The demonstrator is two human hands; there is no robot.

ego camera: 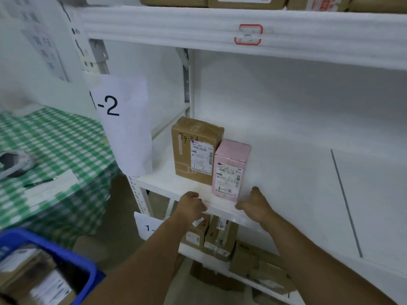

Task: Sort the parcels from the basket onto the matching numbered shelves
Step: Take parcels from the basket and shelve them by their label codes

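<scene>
Loosely curled, the fingers (198, 206) of the left hand (190, 205) hold nothing at the shelf (158, 183) edge. The right hand (255, 203) hangs relaxed, also holding nothing. Between them stands a pink box (230, 168) (handwritten 1-2), touching a brown box (193, 148). Lower left, a blue basket (72, 258) holds parcels (44, 285) near the checked tabletop (55, 139).

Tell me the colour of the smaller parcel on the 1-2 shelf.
The smaller parcel is pale pink; the head view shows it clearly.
</scene>
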